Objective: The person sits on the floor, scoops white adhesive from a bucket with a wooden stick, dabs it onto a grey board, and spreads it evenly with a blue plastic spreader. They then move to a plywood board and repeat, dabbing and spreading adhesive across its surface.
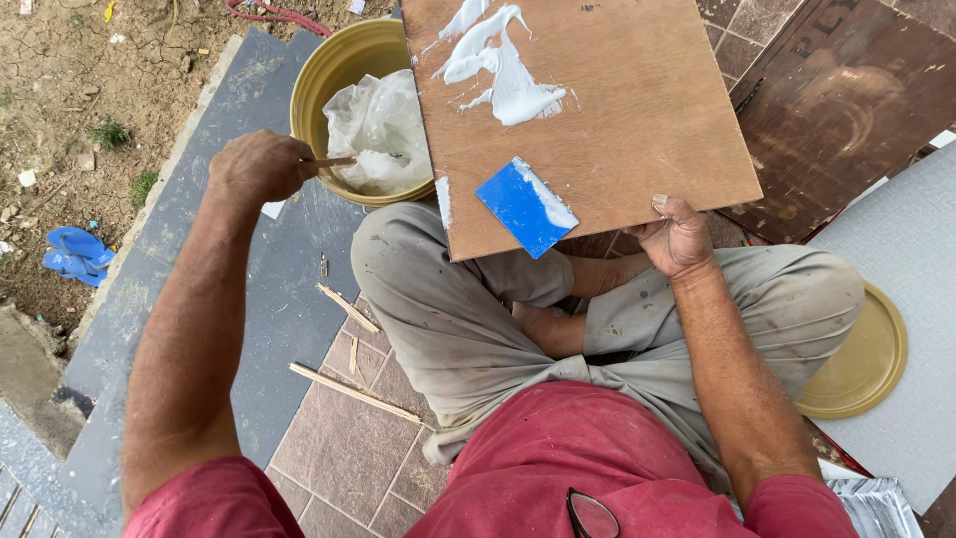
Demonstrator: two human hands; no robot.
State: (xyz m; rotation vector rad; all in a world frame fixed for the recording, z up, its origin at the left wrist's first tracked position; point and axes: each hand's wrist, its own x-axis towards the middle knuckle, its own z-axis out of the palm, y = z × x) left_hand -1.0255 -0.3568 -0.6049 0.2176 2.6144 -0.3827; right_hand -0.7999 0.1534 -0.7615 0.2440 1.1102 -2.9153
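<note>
Two bare hands work apart from each other, seen from above by a person sitting cross-legged on a tiled floor. Left hand is closed around a thin wooden stick, whose far end reaches into a yellow bucket lined with a plastic bag of white paste. The bucket stands just beyond the left knee, within easy reach of that arm. Right hand grips the near edge of a plywood board, fingers under it and thumb on top, propping it over the lap like a tray. White paste smears lie on the board's far part, and a blue plastic scraper rests flat near its front edge, a little paste on it. Loose wood slivers lie on the floor tiles by the left leg. A yellow lid sits beside the right knee.
</note>
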